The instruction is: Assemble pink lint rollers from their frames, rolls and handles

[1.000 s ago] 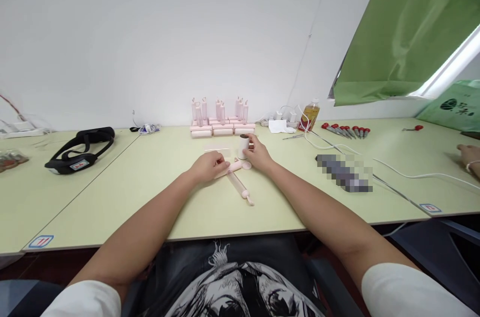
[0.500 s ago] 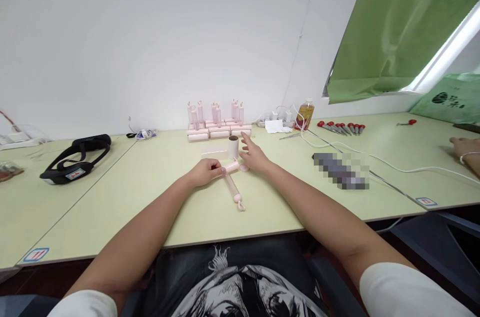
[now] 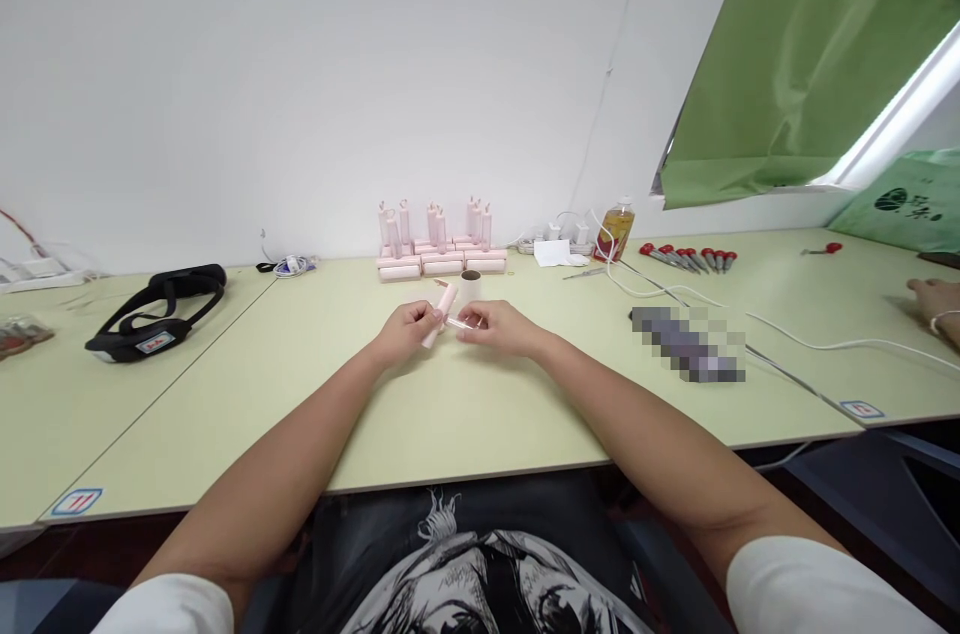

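L hand (image 3: 409, 329) pinches pink part (image 3: 448, 301), R hand (image 3: 501, 327) holds clear piece (image 3: 455, 323) just beside it, both above bench (image 3: 465, 419) nr white roll (image 3: 470, 288); prob. best to steady L & align w/ R w/o squeezing hard.

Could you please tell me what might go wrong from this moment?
The pink piece sits tilted in the left hand and could slip. The pale piece at the right hand is partly covered by it, so a poor grip might go unnoticed. The white roll stands upright just beyond; a bump might topple it.
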Demonstrator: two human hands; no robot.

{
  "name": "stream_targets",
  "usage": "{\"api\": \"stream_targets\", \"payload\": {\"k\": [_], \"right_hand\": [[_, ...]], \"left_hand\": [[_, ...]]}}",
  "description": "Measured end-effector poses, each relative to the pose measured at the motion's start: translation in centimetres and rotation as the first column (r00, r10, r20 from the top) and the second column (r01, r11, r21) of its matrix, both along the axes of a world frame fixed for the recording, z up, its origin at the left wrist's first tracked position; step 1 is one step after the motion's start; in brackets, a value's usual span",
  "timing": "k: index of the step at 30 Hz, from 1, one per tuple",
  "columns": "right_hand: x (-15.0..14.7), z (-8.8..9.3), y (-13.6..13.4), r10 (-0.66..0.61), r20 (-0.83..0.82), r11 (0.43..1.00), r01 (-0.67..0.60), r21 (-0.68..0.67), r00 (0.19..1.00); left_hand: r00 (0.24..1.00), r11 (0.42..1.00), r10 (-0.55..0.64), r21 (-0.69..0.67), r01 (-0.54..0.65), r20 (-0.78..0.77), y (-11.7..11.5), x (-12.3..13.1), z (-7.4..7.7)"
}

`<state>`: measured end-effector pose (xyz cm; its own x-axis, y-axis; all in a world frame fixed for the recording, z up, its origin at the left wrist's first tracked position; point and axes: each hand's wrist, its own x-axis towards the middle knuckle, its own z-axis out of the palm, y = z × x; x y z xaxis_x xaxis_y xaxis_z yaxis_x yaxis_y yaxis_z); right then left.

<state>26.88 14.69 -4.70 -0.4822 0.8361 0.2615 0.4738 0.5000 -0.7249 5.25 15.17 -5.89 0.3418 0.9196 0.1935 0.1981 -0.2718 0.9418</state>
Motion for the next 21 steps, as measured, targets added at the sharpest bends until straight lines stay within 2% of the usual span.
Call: {"api": "stream_targets", "payload": {"k": [3, 8, 10, 13, 17, 19, 21], "right_hand": [[0.2, 0.1, -0.1, 0.075, 0.116, 0.997, -0.075, 0.0, 0.99], [0.6, -0.1, 0.3, 0.178, 0.029, 0.984, -0.178, -0.006, 0.984], [0.6, -0.4, 0.4, 0.204, 0.003, 0.979, -0.203, -0.025, 0.979], [0.4, -0.7, 0.3, 0.21, -0.018, 0.977, -0.21, -0.04, 0.978], [0.2, -0.7, 0.1, 0.218, -0.033, 0.975, -0.219, -0.045, 0.975], [0.1, -0.7, 0.0, 0.241, -0.031, 0.969, -0.242, -0.049, 0.97], [0.1, -0.7, -0.1, 0.261, -0.025, 0.964, -0.261, -0.047, 0.965]], "left_hand": [[0.998, 0.998, -0.018, -0.065, 0.023, 0.068, -0.3, 0.2, 0.5], [0.985, 0.977, -0.065, -0.19, 0.095, 0.158, -0.7, 0.2, 1.4], [0.972, 0.944, -0.152, -0.267, 0.196, 0.177, -0.8, 0.1, 1.5], [0.922, 0.85, -0.289, -0.374, 0.372, 0.259, -0.9, -0.2, 1.4], [0.871, 0.783, -0.371, -0.395, 0.48, 0.322, -0.9, -0.6, 1.2], [0.869, 0.789, -0.386, -0.377, 0.485, 0.309, -0.9, -0.6, 1.2], [0.887, 0.82, -0.387, -0.346, 0.456, 0.252, -0.9, -0.6, 1.4]]}}
